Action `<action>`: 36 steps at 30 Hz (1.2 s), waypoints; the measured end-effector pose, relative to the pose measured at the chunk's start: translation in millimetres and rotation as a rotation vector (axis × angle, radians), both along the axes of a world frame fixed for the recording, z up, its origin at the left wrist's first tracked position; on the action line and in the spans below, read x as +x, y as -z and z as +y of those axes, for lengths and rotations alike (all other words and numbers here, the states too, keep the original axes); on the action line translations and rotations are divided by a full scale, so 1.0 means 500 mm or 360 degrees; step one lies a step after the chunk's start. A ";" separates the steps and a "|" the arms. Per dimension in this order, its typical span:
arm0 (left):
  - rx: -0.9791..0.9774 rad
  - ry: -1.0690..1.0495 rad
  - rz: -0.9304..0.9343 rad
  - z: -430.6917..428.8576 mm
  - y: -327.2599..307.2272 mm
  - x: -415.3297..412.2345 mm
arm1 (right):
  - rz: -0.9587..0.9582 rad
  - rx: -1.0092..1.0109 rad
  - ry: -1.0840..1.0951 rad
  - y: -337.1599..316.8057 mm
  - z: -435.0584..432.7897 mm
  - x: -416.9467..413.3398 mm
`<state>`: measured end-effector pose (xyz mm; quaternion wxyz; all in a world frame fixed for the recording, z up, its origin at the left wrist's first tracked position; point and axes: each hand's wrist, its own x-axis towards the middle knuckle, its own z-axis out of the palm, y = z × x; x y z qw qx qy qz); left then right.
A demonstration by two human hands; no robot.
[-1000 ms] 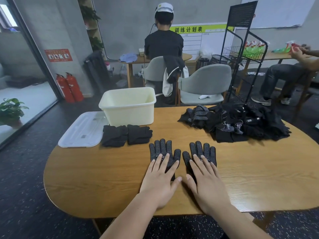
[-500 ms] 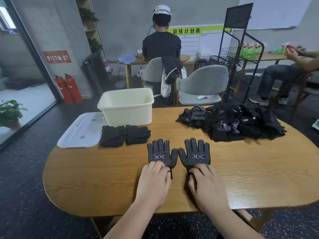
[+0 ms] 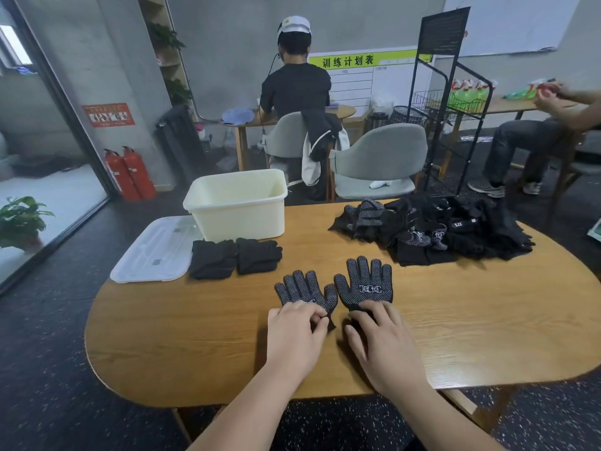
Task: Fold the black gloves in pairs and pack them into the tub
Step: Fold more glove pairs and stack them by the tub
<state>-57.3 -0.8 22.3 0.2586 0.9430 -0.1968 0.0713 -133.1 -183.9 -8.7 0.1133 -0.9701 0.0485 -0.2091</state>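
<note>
Two black dotted gloves lie flat side by side, palms up, fingers pointing away from me: the left glove (image 3: 302, 289) and the right glove (image 3: 366, 284). My left hand (image 3: 294, 335) pinches the left glove's cuff between thumb and curled fingers. My right hand (image 3: 382, 345) covers the right glove's cuff and grips it with bent fingers. The cream tub (image 3: 237, 206) stands at the table's far left with no gloves showing inside. Two folded pairs (image 3: 213, 258) (image 3: 258, 253) lie in front of the tub. A pile of loose black gloves (image 3: 439, 229) sits at the far right.
The tub's white lid (image 3: 156, 249) lies flat at the table's left edge. Beyond the wooden table (image 3: 487, 320) are two grey chairs (image 3: 380, 157), a black wire rack (image 3: 445, 102), a person standing with back turned and another person seated at the right.
Both hands slid back from lying flat on the gloves to the cuffs, and their fingers curled. The two gloves now show their palms and fingers.
</note>
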 end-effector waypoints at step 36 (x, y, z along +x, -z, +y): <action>0.0110 0.0126 -0.0053 0.002 0.041 -0.023 | 0.0063 0.0924 -0.0036 -0.100 -0.039 -0.005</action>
